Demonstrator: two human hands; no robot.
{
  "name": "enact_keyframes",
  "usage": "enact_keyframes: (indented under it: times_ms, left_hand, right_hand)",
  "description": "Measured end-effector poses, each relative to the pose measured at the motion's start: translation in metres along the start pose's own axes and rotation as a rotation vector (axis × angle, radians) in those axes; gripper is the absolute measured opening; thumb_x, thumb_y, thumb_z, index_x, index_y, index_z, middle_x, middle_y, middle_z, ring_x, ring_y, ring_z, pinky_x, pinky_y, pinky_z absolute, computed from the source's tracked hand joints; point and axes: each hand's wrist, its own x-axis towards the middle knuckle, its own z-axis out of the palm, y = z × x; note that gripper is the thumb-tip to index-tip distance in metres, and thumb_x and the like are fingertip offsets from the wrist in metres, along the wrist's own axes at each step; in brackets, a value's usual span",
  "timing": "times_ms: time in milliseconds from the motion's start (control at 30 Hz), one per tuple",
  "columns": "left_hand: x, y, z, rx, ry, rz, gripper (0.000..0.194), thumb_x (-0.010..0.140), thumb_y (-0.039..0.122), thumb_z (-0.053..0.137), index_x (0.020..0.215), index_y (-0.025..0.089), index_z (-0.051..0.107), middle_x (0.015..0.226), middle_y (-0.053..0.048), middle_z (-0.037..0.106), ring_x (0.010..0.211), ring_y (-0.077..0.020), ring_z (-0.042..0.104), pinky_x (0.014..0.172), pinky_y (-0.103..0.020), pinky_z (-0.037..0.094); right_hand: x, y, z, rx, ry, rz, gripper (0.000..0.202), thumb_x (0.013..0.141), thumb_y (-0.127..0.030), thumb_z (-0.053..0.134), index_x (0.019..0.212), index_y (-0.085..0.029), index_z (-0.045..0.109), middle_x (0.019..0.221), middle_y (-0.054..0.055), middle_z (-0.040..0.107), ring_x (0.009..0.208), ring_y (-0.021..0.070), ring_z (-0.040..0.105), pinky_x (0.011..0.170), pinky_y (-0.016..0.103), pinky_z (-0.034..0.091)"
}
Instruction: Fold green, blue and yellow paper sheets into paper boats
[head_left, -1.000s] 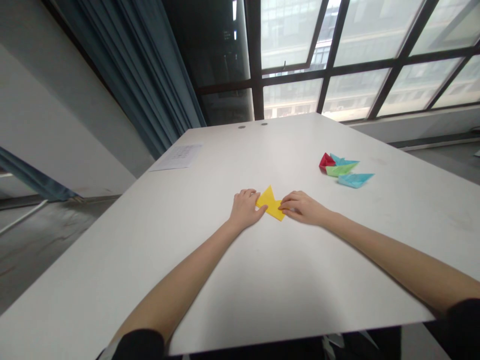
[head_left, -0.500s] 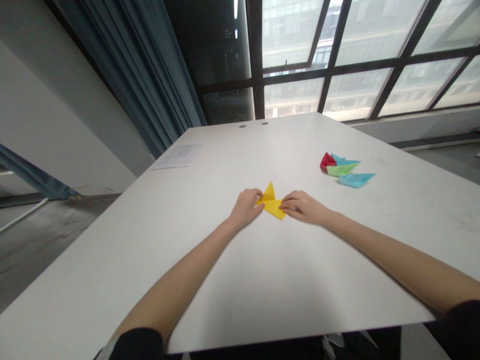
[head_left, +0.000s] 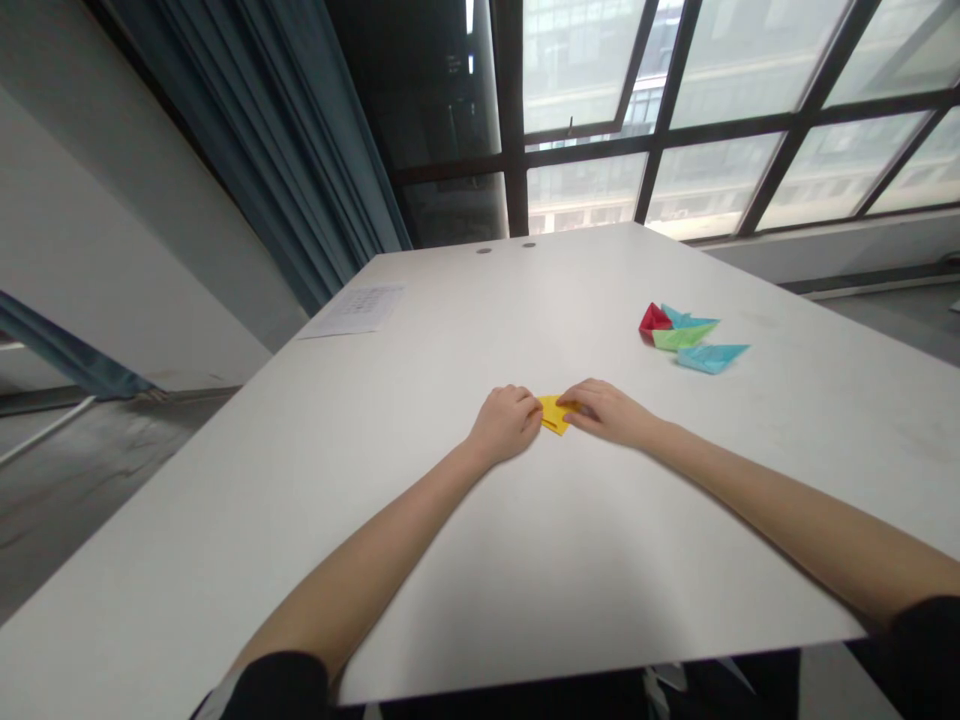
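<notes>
A small yellow folded paper (head_left: 553,413) lies on the white table between my hands. My left hand (head_left: 508,424) has its fingers curled over the paper's left end and hides that part. At the right end, my right hand (head_left: 602,412) pinches the paper between thumb and fingers. The middle of the paper shows between the two hands, with a folded layer along its lower edge.
To the right on the white table (head_left: 465,580) are a red folded paper (head_left: 655,321), a green one (head_left: 682,336) and two blue ones, the nearer (head_left: 710,358) apart. A printed sheet (head_left: 356,310) lies at the far left. Windows and a curtain (head_left: 277,130) stand behind.
The yellow triangle that stood up at the paper's left side no longer shows. My left hand has shifted slightly right and closed over that end. My right hand has barely moved.
</notes>
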Motion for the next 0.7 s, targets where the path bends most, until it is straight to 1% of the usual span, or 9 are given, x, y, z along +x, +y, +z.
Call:
enact_keyframes:
  times_ms: [67, 133, 233, 367, 467, 533, 633, 700]
  left_hand:
    - [0.001, 0.005, 0.000, 0.005, 0.005, -0.021, 0.020, 0.082, 0.031, 0.044, 0.084, 0.017, 0.058, 0.089, -0.007, 0.060, 0.084, -0.0195, 0.053, 0.075, -0.034, 0.041]
    - [0.002, 0.008, 0.000, -0.018, 0.001, -0.018, 0.019, 0.081, 0.032, 0.046, 0.084, 0.017, 0.056, 0.091, -0.007, 0.060, 0.085, -0.0196, 0.052, 0.076, -0.034, 0.041]
    - [0.003, 0.008, 0.000, -0.089, -0.018, 0.023, 0.013, 0.080, 0.026, 0.047, 0.087, 0.018, 0.055, 0.094, -0.006, 0.060, 0.090, -0.0188, 0.052, 0.080, -0.034, 0.041]
    - [0.004, 0.009, 0.000, -0.129, -0.060, 0.031, 0.014, 0.081, 0.022, 0.045, 0.092, 0.019, 0.053, 0.093, -0.004, 0.061, 0.090, -0.0177, 0.052, 0.081, -0.032, 0.042]
    - [0.003, 0.012, 0.000, -0.075, -0.071, -0.004, 0.015, 0.082, 0.023, 0.044, 0.095, 0.019, 0.051, 0.095, -0.005, 0.060, 0.090, -0.0183, 0.052, 0.079, -0.032, 0.043]
    - [0.001, 0.015, -0.001, -0.019, -0.073, -0.036, 0.015, 0.083, 0.026, 0.043, 0.094, 0.019, 0.050, 0.094, -0.006, 0.060, 0.090, -0.0198, 0.051, 0.074, -0.032, 0.044]
    - [-0.002, 0.018, -0.002, 0.055, -0.072, -0.116, 0.016, 0.083, 0.034, 0.044, 0.088, 0.019, 0.050, 0.089, -0.008, 0.060, 0.088, -0.0227, 0.051, 0.065, -0.031, 0.044]
    - [-0.005, 0.019, -0.002, 0.086, -0.062, -0.179, 0.022, 0.082, 0.040, 0.045, 0.087, 0.019, 0.050, 0.087, -0.010, 0.060, 0.087, -0.0242, 0.052, 0.062, -0.031, 0.043]
  right_hand:
    - [0.000, 0.001, 0.001, -0.004, 0.006, -0.008, 0.030, 0.082, -0.032, 0.048, 0.106, -0.018, 0.057, 0.097, 0.009, 0.063, 0.092, 0.0212, 0.055, 0.082, 0.038, 0.042]
    - [0.000, 0.002, 0.001, -0.033, 0.006, -0.008, 0.033, 0.082, -0.033, 0.047, 0.111, -0.018, 0.056, 0.102, 0.010, 0.061, 0.096, 0.0227, 0.053, 0.085, 0.040, 0.041]
    - [0.000, 0.002, 0.002, -0.085, -0.014, -0.002, 0.036, 0.083, -0.036, 0.046, 0.113, -0.019, 0.056, 0.104, 0.011, 0.059, 0.096, 0.0235, 0.052, 0.085, 0.041, 0.039]
    - [0.000, 0.002, 0.001, -0.131, -0.038, 0.011, 0.038, 0.083, -0.037, 0.046, 0.115, -0.021, 0.056, 0.101, 0.010, 0.059, 0.093, 0.0232, 0.052, 0.083, 0.041, 0.039]
    - [0.000, 0.001, -0.001, -0.157, -0.034, 0.033, 0.038, 0.082, -0.039, 0.047, 0.113, -0.020, 0.058, 0.099, 0.010, 0.059, 0.092, 0.0231, 0.052, 0.081, 0.039, 0.038]
    - [-0.001, 0.000, -0.003, -0.177, -0.028, 0.051, 0.038, 0.081, -0.042, 0.048, 0.109, -0.019, 0.060, 0.097, 0.010, 0.060, 0.091, 0.0230, 0.052, 0.080, 0.038, 0.038]
    - [-0.002, 0.000, -0.006, -0.216, -0.017, 0.070, 0.039, 0.080, -0.046, 0.049, 0.102, -0.017, 0.063, 0.092, 0.010, 0.062, 0.088, 0.0228, 0.053, 0.077, 0.036, 0.037]
    - [-0.003, 0.000, -0.008, -0.247, -0.001, 0.089, 0.037, 0.081, -0.045, 0.048, 0.096, -0.017, 0.065, 0.087, 0.010, 0.063, 0.085, 0.0224, 0.054, 0.075, 0.035, 0.036]
